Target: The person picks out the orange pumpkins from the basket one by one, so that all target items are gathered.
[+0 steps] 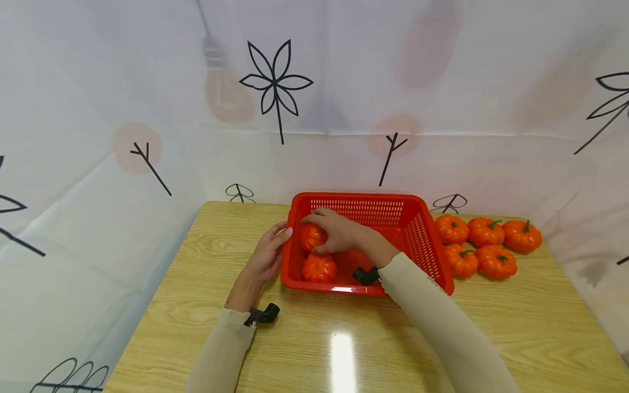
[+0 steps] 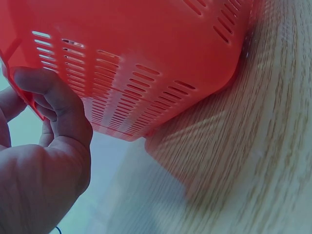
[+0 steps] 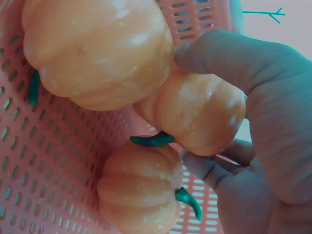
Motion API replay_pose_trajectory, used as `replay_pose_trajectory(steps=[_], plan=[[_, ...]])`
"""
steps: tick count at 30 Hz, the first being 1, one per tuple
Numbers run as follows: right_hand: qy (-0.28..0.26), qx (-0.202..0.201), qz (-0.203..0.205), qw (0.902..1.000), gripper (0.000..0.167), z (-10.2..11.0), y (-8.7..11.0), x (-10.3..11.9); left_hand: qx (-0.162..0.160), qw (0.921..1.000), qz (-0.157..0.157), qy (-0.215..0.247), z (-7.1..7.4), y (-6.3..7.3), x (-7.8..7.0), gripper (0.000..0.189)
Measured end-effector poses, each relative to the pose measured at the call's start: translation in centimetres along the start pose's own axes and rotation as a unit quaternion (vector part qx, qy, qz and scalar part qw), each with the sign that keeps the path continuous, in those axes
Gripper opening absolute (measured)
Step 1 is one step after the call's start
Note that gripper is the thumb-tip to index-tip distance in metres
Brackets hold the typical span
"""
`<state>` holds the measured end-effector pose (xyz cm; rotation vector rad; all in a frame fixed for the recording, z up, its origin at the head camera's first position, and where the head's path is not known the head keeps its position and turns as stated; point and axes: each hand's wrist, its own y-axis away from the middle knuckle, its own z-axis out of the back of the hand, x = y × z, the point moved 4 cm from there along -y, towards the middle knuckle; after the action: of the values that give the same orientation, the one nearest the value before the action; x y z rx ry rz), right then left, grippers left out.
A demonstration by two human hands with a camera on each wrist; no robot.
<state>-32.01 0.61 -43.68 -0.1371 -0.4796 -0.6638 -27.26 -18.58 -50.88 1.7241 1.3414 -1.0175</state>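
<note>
- Head view, backdrop point(image 1: 344, 65): pale sheet printed with black plant line drawings, standing behind and at both sides.
- Counter point(image 1: 290, 349): wood grain; open room runs from the near side of the basket toward the person, and leftward to the side edge.
- Basket point(image 1: 363, 197): red, slotted walls, by the counter's back edge; its floor shows right of the right hand, leaving room there.
- Sleeves point(image 1: 442, 322): beige, one pair; the right crosses the basket's near rim.
- Hands, one pair: left hand point(image 1: 267, 254) gripping the basket's left rim from outside; right hand point(image 1: 339, 232) inside the basket, fingers curled about a pumpkin.
- Pumpkins outside, five, orange: group point(image 1: 485, 233) right of the basket, three behind, two in front, nearest ones just beside its wall.
- Pumpkins inside, three: held pumpkin point(image 3: 200, 114) near the left wall; upper pumpkin point(image 3: 97, 53) and lower pumpkin point(image 3: 141, 195) flank it in the right wrist view.
- Wrist devices point(image 1: 265, 314): black, two.
- Stems point(image 3: 152, 140): green, curved.
</note>
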Motion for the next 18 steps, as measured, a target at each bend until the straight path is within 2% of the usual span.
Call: replay_pose_trajectory(steps=[5, 18], plan=[[-0.016, -0.011, 0.010, 0.9998, 0.074, 0.40, 0.25, -0.06, -0.006, 1.0000, 0.001, -0.001, -0.04, 0.01, 0.00, 0.040], [-0.065, -0.044, 0.025, 0.9966, 0.068, 0.86, 0.72, -0.27, -0.003, 1.0000, 0.002, -0.001, -0.18, 0.07, -0.10, 0.042]])
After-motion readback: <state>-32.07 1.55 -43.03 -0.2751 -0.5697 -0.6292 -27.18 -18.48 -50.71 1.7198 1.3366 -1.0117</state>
